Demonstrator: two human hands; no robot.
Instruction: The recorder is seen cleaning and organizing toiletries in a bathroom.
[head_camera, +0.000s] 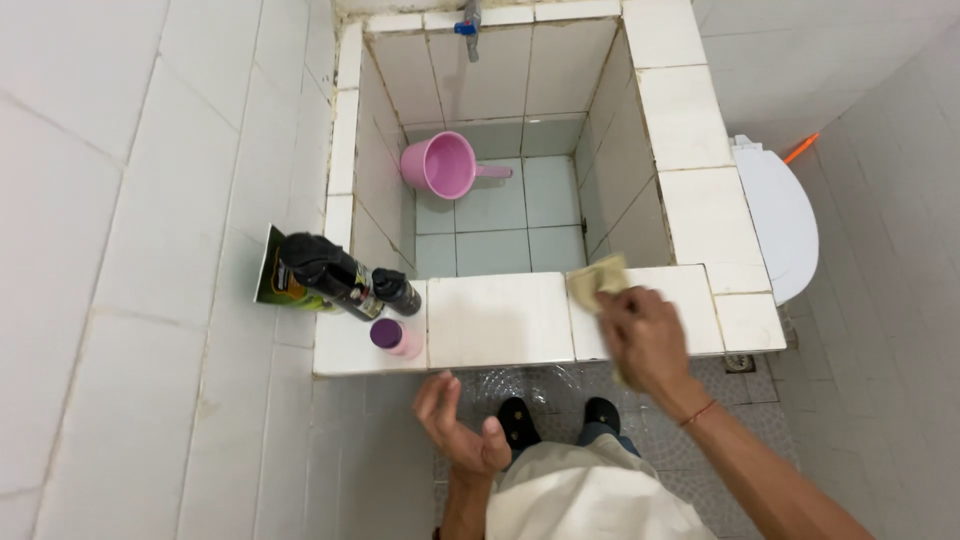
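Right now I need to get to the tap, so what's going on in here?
A person stands at a tiled water basin, pressing a yellowish cloth on its front rim with the right hand. The left hand hangs open below the rim, holding nothing. A pink dipper lies inside the basin. Two dark bottles and a small pink bottle stand on the rim's left corner.

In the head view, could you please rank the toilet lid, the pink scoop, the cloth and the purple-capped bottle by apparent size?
1. Toilet lid, partly cut off by the ledge
2. Pink scoop, though it lies farther away
3. Cloth, partly hidden under the right hand
4. Purple-capped bottle
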